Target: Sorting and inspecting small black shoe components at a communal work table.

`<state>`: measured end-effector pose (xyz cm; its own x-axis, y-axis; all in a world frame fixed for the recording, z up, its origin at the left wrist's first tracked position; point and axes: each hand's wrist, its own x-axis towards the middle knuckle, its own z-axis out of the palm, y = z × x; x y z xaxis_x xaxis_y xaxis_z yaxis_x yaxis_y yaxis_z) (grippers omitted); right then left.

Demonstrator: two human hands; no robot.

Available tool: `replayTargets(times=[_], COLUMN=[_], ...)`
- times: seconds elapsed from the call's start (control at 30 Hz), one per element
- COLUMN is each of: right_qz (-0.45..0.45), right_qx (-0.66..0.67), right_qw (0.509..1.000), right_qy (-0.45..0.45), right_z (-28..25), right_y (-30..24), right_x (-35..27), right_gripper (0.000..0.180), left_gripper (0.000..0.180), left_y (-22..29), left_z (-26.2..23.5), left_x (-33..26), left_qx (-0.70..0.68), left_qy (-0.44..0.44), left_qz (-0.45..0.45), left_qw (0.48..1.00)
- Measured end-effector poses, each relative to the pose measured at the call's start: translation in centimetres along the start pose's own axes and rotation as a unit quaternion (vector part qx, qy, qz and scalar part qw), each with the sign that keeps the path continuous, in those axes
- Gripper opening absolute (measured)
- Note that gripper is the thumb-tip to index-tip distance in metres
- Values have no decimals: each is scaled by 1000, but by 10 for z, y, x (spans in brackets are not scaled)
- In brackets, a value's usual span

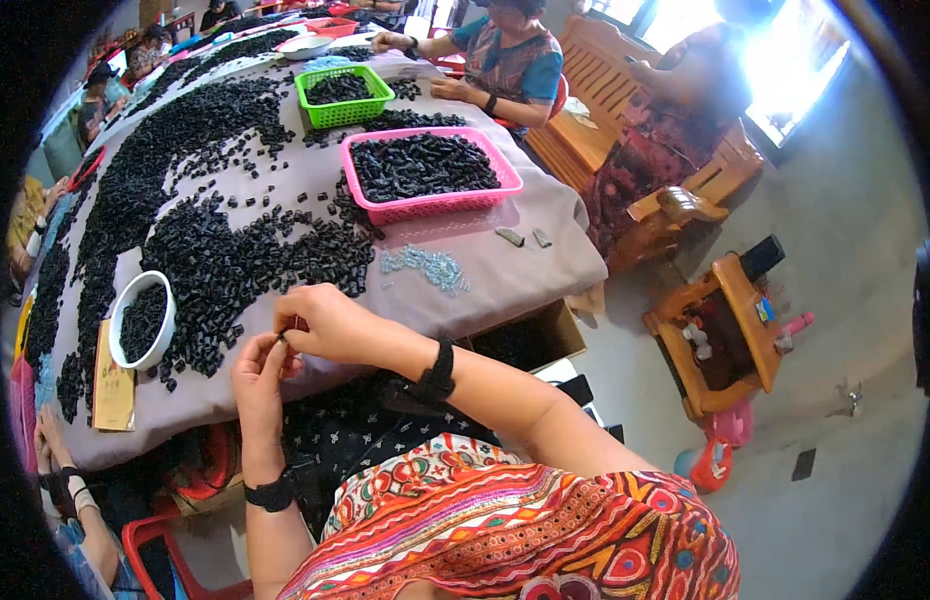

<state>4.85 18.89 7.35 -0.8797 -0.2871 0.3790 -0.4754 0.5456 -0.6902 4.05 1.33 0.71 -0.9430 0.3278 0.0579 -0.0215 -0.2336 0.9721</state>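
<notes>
Both my hands meet at the near edge of the cloth-covered table. The fingertips of my left hand (258, 372) are pinched together around something too small to make out. Just above and touching them, my right hand (330, 322) is also closed, its fingers curled down to the same spot. A large spread of small black plastic pieces (255, 250) lies beyond my hands. To their right is a little heap of small clear pieces (425, 268). A white bowl of black pieces (145, 320) stands to the left, partly on a yellow booklet (115, 385).
A pink basket (435, 205) and a green basket (345, 112), both filled with black pieces, stand farther back. Several people sit round the table. An open cardboard box (545, 335) is under the right edge. A wooden bench (605, 70) and small wooden stand (725, 320) are right.
</notes>
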Motion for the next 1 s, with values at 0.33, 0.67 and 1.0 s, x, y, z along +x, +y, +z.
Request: replayTargets(times=[0.33, 0.67, 1.0], right_qz=[118, 43, -17], right_qx=[92, -13, -115], right_qw=[989, 999, 989], right_qy=[3, -11, -87], right_z=[-18, -13, -16], right_y=[3, -17, -30], right_x=[-10, -9, -2], right_gripper=[20, 22, 23], left_gripper=[19, 18, 21], left_y=[5, 1, 4], left_z=[6, 6, 15], left_x=[1, -4, -7], left_qx=[-24, -42, -21], left_qy=[-6, -20, -23], left_qz=[-28, -38, -11], left_qw=[999, 998, 999])
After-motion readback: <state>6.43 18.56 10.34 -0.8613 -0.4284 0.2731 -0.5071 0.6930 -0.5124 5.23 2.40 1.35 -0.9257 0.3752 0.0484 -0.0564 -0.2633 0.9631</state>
